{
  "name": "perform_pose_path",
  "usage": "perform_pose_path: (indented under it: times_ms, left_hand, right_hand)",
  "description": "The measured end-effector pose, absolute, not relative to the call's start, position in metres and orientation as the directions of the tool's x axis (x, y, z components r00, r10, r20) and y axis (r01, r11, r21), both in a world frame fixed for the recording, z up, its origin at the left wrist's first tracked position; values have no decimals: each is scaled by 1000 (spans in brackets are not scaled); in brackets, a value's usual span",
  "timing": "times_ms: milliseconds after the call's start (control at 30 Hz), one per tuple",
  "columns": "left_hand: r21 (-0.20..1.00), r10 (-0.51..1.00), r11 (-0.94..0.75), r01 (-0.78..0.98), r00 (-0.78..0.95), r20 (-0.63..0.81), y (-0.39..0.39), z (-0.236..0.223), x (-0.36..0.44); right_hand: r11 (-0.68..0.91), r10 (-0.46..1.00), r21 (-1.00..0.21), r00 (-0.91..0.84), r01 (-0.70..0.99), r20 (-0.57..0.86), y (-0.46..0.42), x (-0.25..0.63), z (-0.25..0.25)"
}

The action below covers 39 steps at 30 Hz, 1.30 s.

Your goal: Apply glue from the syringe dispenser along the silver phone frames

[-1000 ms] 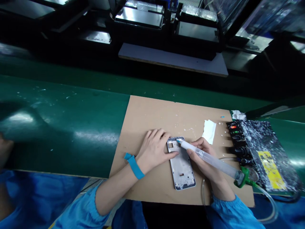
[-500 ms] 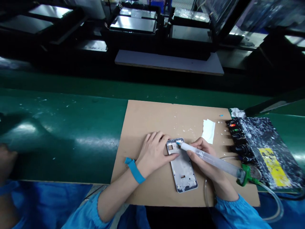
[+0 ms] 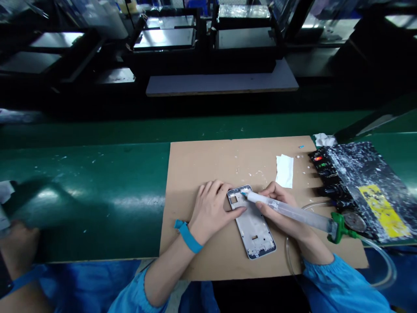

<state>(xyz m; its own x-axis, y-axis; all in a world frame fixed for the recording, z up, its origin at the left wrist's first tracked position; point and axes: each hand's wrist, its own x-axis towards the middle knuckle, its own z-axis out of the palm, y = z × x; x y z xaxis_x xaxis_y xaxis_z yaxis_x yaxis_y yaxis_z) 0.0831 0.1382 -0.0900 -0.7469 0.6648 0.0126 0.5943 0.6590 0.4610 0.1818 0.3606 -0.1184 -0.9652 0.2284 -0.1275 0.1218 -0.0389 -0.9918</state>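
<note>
On cardboard [image 3: 202,163]: phone frame [image 3: 257,226], long axis away from me.
Frame's left: my left hand [image 3: 211,208], thumb bracing it.
Frame's right: my right hand [image 3: 286,222], gripping syringe [image 3: 308,217], tip at far end.

The left hand [image 3: 211,211] lies palm down, fingers [image 3: 207,189] close together, thumb stretched inward; the right hand [image 3: 284,222] holds a pen-style pinch.

A flat, silver-grey phone frame [image 3: 252,226] with dark edges and small cut-outs lies on a brown board [image 3: 202,161], its length running from 11 to 5 o'clock. A translucent, blue-tipped syringe [image 3: 302,215] points at its 11-o'clock end, green-capped back toward 4 o'clock.
</note>
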Motion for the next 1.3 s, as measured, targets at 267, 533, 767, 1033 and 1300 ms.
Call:
perform_pose_path:
  times_ms: [267, 533, 767, 1033, 1300]
  left_hand:
    - [443, 671, 629, 639, -734, 105, 136, -98, 83]
    - [453, 672, 628, 633, -734, 96, 136, -98, 83]
    - [438, 673, 625, 646, -730, 117, 136, -100, 83]
    - [430, 671, 629, 648, -732, 121, 136, -98, 83]
    - [429, 674, 631, 647, -731, 110, 136, -98, 83]
  right_hand:
    - [-34, 211, -992, -970, 118, -123, 362, 183, -119]
    - [-42, 201, -992, -971, 123, -129, 362, 182, -118]
    - [-57, 202, -992, -972, 114, -123, 361, 181, -114]
    - [-15, 207, -992, -971, 122, -122, 360, 181, -113]
    - [3, 220, -992, -968, 126, -122, 360, 182, -113]
